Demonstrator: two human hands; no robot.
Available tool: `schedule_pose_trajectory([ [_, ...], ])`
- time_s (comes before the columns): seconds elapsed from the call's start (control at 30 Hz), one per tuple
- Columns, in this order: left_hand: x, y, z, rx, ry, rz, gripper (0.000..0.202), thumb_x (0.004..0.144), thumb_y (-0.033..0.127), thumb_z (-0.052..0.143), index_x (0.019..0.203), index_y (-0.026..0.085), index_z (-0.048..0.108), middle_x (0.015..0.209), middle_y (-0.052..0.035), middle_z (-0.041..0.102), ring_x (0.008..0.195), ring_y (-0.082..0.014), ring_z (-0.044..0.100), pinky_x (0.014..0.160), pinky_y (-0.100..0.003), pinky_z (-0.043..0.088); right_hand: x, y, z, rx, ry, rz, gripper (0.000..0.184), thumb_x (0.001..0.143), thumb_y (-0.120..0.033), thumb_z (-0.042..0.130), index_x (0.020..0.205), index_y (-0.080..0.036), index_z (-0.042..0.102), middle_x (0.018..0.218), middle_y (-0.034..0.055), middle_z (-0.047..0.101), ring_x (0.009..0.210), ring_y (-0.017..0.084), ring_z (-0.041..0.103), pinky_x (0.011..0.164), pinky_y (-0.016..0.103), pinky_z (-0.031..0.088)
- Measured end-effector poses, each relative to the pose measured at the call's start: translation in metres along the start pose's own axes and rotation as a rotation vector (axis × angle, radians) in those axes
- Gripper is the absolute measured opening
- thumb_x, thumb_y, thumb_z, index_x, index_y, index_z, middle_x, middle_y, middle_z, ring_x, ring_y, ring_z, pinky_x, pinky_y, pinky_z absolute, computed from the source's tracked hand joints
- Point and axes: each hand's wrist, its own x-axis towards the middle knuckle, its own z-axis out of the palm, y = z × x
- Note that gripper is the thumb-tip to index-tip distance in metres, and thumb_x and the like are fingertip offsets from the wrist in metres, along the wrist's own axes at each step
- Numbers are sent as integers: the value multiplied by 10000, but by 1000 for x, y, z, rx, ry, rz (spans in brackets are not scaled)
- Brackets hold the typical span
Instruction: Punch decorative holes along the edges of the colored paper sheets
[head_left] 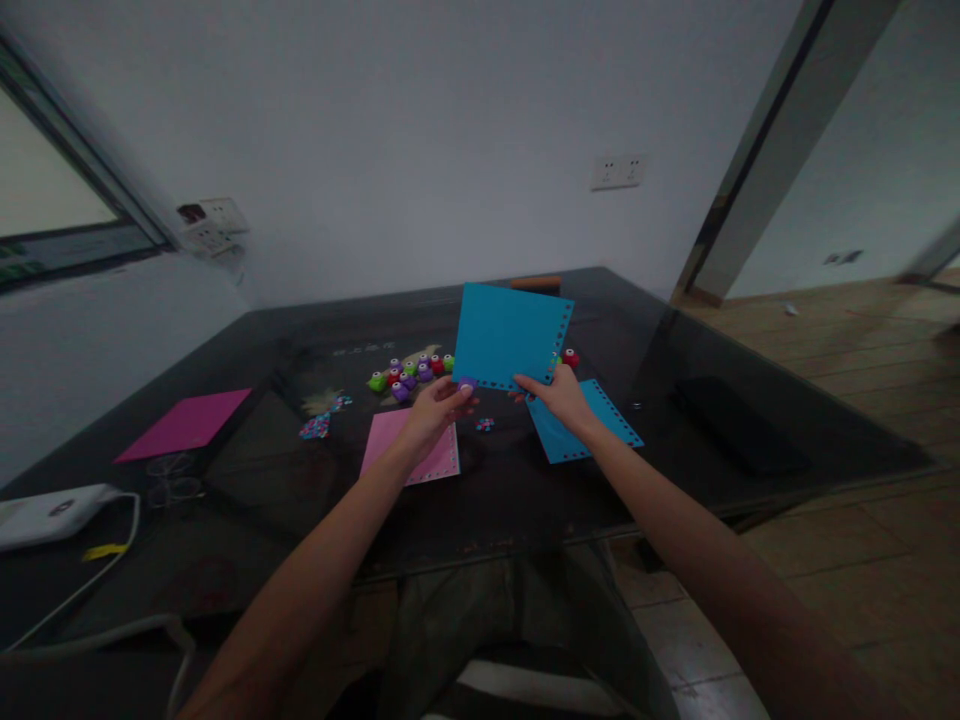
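Note:
In the head view a blue paper sheet (510,335), with small holes along its right and bottom edges, is raised above the table. My left hand (435,412) is closed at its lower left corner, the thumb on a small purple craft punch (466,384) set at the sheet's edge. At the lower right, my right hand (559,395) pinches the same sheet between thumb and fingers. Beneath my left forearm lies a pink sheet (442,458) with a punched edge. Another blue sheet (600,415), also punched, rests under my right hand.
Several coloured punches (409,372) stand behind my left hand. Colourful paper bits (315,427) lie on the dark table (480,520), with a smaller heap (485,425) nearer the middle. A magenta sheet (187,425) and white power strip (56,515) are left; a black case (739,425) is right.

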Motion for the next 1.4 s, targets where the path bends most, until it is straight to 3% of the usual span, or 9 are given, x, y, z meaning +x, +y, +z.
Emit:
schedule_pose_trajectory([
  [0.17, 3, -4, -5, 40, 29, 0, 311, 666, 364, 743, 881, 175, 620, 857, -33, 616, 725, -113, 577, 619, -207, 422, 1, 4, 1, -52, 12, -22, 236, 701, -403, 680, 761, -181, 626, 729, 90, 688, 617, 220, 660, 637, 373, 538],
  [0.67, -1, 0, 3, 0, 42, 3, 342, 614, 333, 779, 859, 156, 618, 799, -18, 607, 695, -112, 567, 647, -228, 441, 1, 9, 4, -70, 19, -65, 228, 720, -355, 667, 820, -157, 614, 755, 90, 701, 595, 212, 674, 611, 336, 554],
  [1.4, 7, -8, -8, -104, 42, 18, 278, 669, 324, 753, 873, 167, 648, 853, -20, 625, 725, -111, 585, 734, -266, 479, 3, 16, 6, -3, -22, -51, 329, 710, -348, 690, 966, -153, 623, 836, 98, 707, 640, 218, 681, 638, 381, 588],
])
